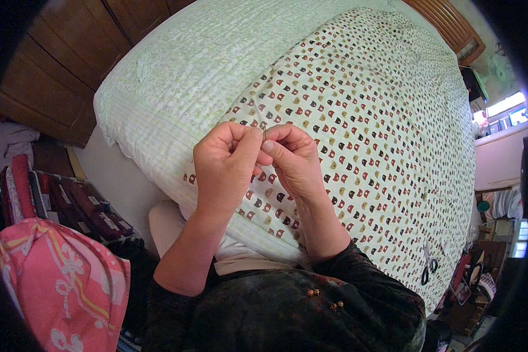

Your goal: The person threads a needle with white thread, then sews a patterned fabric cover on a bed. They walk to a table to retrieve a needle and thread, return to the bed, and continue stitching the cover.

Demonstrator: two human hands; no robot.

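My left hand [226, 161] and my right hand [293, 157] meet fingertip to fingertip above the bed. Thumb and forefinger of each are pinched together. Whatever lies between the fingertips is too small and thin to make out. Beneath them spreads a white cloth [369, 141] printed with small red, black and tan animal heads. Scissors with black handles [429, 267] rest on this cloth to the right, apart from both hands.
A pale green quilted cover [182, 64] lies under the printed cloth. Left of me are a pink patterned cloth [64, 281] and dark boxes [88, 202]. Wooden panels [58, 70] stand at the far left. Shelves with assorted things [493, 252] are at the right.
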